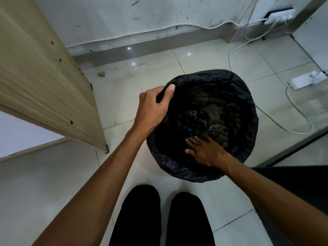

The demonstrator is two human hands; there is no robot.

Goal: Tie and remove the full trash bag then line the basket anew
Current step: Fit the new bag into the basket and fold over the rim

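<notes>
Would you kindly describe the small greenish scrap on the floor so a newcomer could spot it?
Start at the tall wooden panel on the left. Beyond its far edge, on the pale floor tiles near the wall, lies the greenish scrap, the only small crumpled lump there, well apart from the black-lined basket.

No readable text, labels or numbers on anything visible

Glossy pale floor tiles (204, 55) are reflecting small ceiling-light spots. White wall (142, 16) is showing dark scuffs; a grey skirting (113, 50) is running along its base. Beige wood-grain panel (35, 71) standing left. White power strip (306, 80) and cable (300, 110) lying right.
</notes>
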